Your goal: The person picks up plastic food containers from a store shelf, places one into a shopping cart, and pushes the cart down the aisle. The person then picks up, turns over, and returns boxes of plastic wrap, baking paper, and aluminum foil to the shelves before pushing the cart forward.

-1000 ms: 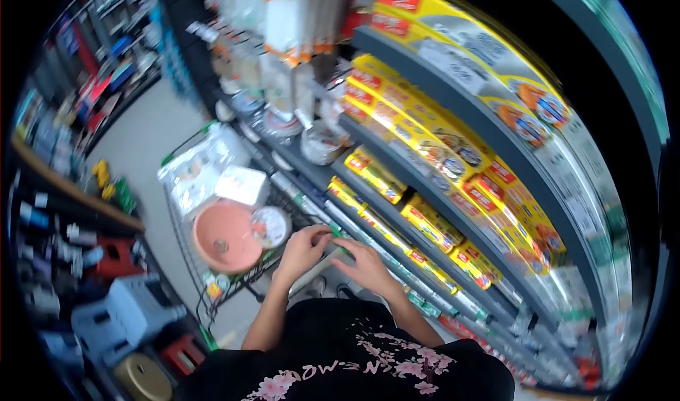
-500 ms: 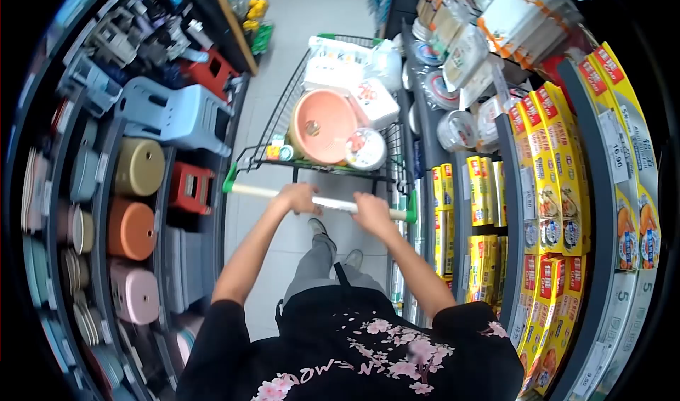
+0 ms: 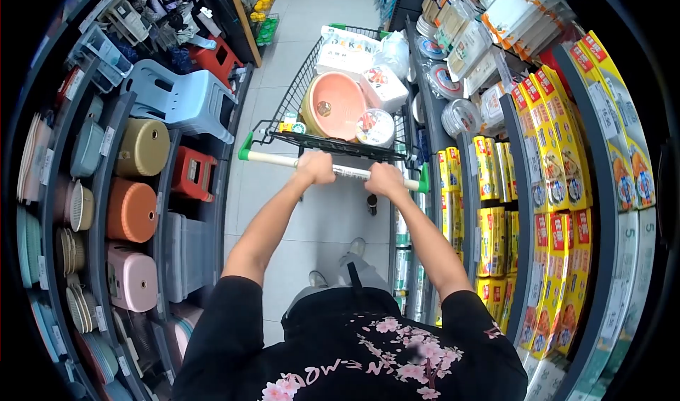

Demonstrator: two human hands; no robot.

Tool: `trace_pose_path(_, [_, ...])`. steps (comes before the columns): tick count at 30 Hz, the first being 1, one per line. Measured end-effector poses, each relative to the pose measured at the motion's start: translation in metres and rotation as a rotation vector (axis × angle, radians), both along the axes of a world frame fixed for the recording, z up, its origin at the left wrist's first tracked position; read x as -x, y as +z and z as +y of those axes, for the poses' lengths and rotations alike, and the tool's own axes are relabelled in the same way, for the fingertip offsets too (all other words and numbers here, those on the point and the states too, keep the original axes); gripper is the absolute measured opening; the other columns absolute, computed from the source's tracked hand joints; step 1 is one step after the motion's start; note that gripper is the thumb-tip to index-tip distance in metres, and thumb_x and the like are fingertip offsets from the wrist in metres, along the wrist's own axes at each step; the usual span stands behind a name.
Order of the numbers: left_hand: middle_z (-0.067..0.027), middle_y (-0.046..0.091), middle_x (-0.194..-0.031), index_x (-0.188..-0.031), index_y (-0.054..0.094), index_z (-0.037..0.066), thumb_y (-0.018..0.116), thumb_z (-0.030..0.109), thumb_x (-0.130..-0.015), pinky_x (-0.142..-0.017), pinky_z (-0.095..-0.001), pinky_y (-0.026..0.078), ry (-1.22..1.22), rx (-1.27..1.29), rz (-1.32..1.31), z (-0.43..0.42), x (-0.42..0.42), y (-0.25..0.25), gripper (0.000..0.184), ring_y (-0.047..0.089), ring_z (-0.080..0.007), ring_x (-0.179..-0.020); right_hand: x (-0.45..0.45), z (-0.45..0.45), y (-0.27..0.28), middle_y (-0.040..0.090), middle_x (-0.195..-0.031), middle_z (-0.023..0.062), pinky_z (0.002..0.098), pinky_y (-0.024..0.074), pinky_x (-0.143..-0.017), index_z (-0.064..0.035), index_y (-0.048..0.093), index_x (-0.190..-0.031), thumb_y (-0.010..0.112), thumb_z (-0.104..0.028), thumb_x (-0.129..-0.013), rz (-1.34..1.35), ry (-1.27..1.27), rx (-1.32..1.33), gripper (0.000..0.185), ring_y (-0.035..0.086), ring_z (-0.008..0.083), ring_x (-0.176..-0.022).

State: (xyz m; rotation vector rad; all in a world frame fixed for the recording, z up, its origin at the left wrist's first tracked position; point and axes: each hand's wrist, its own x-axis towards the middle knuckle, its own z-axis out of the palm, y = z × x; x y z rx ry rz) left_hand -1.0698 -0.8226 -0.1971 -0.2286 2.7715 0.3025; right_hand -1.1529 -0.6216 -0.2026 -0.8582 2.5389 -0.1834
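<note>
My left hand [image 3: 316, 168] is wrapped round the left half of the pale handle [image 3: 273, 159] of a shopping cart. Further right, my right hand [image 3: 387, 179] grips the same bar, which has green ends. Beyond the bar is the black wire cart [image 3: 289, 102]. In it lie a pink basin [image 3: 341, 105], a round white-lidded tub [image 3: 375, 127], a white box [image 3: 383, 88], a white package [image 3: 346, 51] and a clear plastic bag [image 3: 394, 52]. A small green and yellow item [image 3: 292, 127] sits at the near left corner.
Left shelves hold a light blue stool [image 3: 177, 96], red stools [image 3: 193, 173] and an orange one [image 3: 132, 210]. On the right, yellow boxes [image 3: 559, 139] and plastic-wrapped disposable ware [image 3: 460, 117] fill shelves close to the cart. Grey floor tiles [image 3: 283, 11] run ahead.
The view has swung from the right shelf to the aisle. My hands, near each other above the bar at first, are now closed round it, and the cart is farther ahead with arms more extended.
</note>
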Motion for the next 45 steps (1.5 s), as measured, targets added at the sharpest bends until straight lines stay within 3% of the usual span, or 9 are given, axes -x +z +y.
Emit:
trace_pose_path(1, [-0.0192, 0.073, -0.090, -0.086, 0.076, 0.004, 0.064, 0.025, -0.068, -0.082, -0.0394, 0.056, 0.018, 0.038, -0.004, 0.003, -0.002, 0.002, 0.030, 0.071, -0.0321, -0.088, -0.002, -0.001, 0.002, 0.071, -0.093, 0.0203, 0.0438, 0.0548, -0.084, -0.0092, 0.076, -0.091, 0.064, -0.019, -0.071, 0.020, -0.004, -0.021, 0.025, 0.069, 0.0362, -0.091])
trace_pose_path(6, [-0.0167, 0.073, -0.088, -0.081, 0.076, 0.007, 0.064, 0.024, -0.068, -0.081, -0.0372, 0.056, 0.059, 0.073, 0.099, 0.011, -0.007, -0.002, 0.025, 0.072, -0.0297, -0.085, -0.005, -0.002, 0.002, 0.071, -0.093, 0.0214, 0.0438, 0.0542, -0.085, -0.0063, 0.075, -0.091, 0.062, -0.017, -0.070, 0.070, -0.014, -0.058, 0.027, 0.068, 0.0379, -0.093])
trace_pose_path(18, [-0.0164, 0.073, -0.086, -0.082, 0.076, 0.007, 0.066, 0.026, -0.069, -0.078, -0.0380, 0.056, 0.038, 0.043, 0.156, 0.027, -0.031, 0.001, 0.025, 0.072, -0.0305, -0.084, -0.035, 0.017, 0.010, 0.073, -0.091, 0.0174, 0.0400, 0.0563, -0.083, -0.0062, 0.075, -0.086, 0.065, -0.023, -0.071, 0.200, -0.016, -0.072, 0.024, 0.071, 0.0312, -0.089])
trace_pose_path(45, [-0.0187, 0.072, -0.084, -0.079, 0.076, 0.005, 0.063, 0.025, -0.068, -0.076, -0.0387, 0.057, 0.064, 0.074, 0.133, 0.042, -0.016, 0.004, 0.027, 0.072, -0.0320, -0.081, -0.016, 0.034, 0.006, 0.073, -0.088, 0.0172, 0.0414, 0.0566, -0.080, -0.0070, 0.076, -0.087, 0.069, -0.032, -0.073, 0.233, 0.058, 0.012, 0.029, 0.072, 0.0316, -0.085])
